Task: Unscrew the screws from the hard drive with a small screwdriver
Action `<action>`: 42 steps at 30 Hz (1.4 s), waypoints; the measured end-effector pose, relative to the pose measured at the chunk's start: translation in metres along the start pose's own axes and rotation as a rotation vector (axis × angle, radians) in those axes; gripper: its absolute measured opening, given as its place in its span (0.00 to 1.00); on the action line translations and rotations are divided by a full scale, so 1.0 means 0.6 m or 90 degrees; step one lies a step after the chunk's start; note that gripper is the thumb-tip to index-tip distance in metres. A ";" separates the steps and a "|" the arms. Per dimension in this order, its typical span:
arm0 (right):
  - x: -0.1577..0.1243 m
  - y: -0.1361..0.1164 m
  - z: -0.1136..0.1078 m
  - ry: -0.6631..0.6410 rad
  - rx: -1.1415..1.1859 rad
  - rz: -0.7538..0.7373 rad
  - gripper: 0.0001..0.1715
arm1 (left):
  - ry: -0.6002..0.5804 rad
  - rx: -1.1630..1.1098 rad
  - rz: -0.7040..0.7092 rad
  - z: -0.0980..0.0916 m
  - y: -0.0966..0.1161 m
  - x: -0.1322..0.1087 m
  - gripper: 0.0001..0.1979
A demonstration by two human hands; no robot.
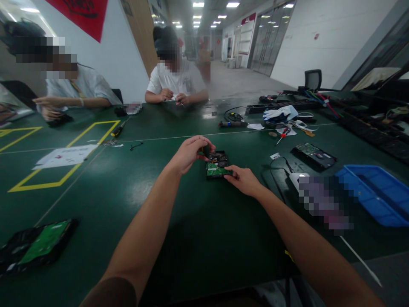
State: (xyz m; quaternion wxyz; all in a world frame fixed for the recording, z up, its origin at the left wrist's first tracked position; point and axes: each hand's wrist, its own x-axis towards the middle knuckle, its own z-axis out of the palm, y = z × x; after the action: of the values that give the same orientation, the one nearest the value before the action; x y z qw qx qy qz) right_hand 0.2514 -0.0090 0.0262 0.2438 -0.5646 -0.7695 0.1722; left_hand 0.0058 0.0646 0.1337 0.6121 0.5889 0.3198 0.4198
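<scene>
A hard disk drive lies on the green table in front of me, its green circuit board facing up at the near end. My left hand is over its far left corner, fingers curled and pinched together around something dark that I cannot make out. At the near right edge of the drive, my right hand grips the side between thumb and fingers. A second hard drive rests farther right, and another drive with a green board lies at the near left.
A blue tray stands at right beside a cabled, partly blurred device. Beyond are a red screwdriver, an electric screwdriver and gloves. A yellow-handled screwdriver and paper lie left. Two people sit opposite.
</scene>
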 end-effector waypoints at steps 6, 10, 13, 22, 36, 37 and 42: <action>0.000 -0.004 -0.004 -0.012 0.005 0.006 0.23 | 0.030 0.007 0.017 -0.002 0.001 0.000 0.08; 0.000 -0.002 -0.003 -0.008 0.007 0.009 0.23 | 0.005 -0.040 0.004 -0.004 -0.001 0.002 0.09; 0.000 0.002 0.001 -0.004 0.000 0.005 0.23 | -0.010 -0.042 0.017 -0.002 -0.003 0.002 0.09; 0.001 0.004 0.003 0.001 -0.001 0.000 0.22 | 0.000 0.096 0.057 -0.006 -0.011 0.003 0.12; 0.000 0.001 0.001 0.004 0.000 -0.002 0.22 | 0.033 -0.027 -0.004 -0.001 -0.005 0.002 0.09; 0.000 0.000 0.000 0.002 0.000 -0.002 0.22 | 0.034 -0.033 -0.006 -0.001 -0.006 0.002 0.09; 0.000 0.000 0.001 -0.001 -0.004 0.003 0.22 | 0.023 -0.034 -0.004 -0.002 -0.005 0.001 0.08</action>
State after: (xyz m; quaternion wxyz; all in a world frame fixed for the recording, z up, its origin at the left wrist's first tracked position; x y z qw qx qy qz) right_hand 0.2508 -0.0089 0.0257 0.2408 -0.5671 -0.7689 0.1709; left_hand 0.0052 0.0659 0.1307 0.6234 0.5636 0.3211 0.4366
